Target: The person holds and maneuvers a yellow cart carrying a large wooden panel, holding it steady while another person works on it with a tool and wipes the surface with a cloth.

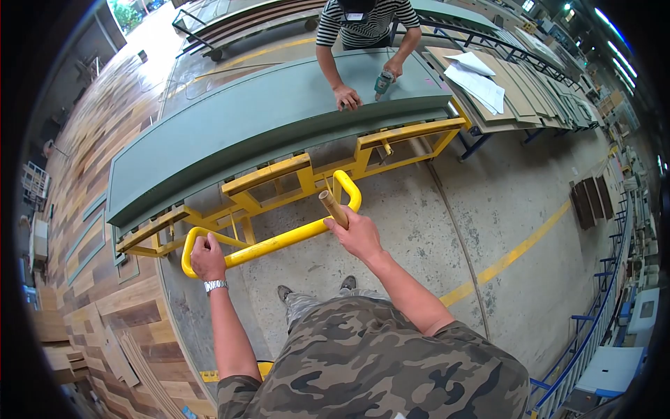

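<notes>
My left hand (pixel 208 260) is closed around the left bend of a yellow tubular handlebar (pixel 279 241). In my right hand (pixel 360 236) I grip a tan round rod (pixel 332 207), its end pointing up and away from me, close to the right part of the handlebar. Beyond the bar, a long grey-green panel (pixel 237 108) with a folded edge lies on a yellow steel frame (pixel 269 174).
Across the panel, a person in a striped shirt (pixel 366 28) holds a green power drill (pixel 383 82) over it. Flat boards (pixel 520 91) with white papers (pixel 478 84) lie at the right. A yellow floor line (pixel 513 257) crosses the concrete; wood-patterned flooring (pixel 125 293) is on my left.
</notes>
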A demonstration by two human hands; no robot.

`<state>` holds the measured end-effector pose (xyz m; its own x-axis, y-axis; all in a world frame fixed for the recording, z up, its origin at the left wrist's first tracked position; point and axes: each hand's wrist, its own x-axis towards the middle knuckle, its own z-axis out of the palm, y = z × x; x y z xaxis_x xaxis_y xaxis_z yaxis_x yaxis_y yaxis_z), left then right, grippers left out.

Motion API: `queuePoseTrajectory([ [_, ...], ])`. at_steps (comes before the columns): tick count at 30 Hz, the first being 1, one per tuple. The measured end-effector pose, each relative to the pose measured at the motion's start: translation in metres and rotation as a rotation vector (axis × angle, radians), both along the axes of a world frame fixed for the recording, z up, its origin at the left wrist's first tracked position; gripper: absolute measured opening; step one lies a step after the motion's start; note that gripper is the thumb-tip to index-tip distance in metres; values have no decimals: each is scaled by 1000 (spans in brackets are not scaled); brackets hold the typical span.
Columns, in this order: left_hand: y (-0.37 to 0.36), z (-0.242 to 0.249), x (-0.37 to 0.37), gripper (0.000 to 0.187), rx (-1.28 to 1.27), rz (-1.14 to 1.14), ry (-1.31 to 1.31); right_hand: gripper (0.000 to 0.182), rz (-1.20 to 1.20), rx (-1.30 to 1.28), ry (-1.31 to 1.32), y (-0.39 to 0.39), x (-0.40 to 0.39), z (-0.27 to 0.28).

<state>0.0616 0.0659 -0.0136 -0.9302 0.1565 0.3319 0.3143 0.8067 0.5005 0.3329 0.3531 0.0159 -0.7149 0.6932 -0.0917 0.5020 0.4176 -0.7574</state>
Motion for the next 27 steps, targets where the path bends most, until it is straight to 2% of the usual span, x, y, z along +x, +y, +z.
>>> queuePoseTrajectory([
  [27,0,0,1,37,9,-9,20,47,-9,1,14,-1,0,5],
])
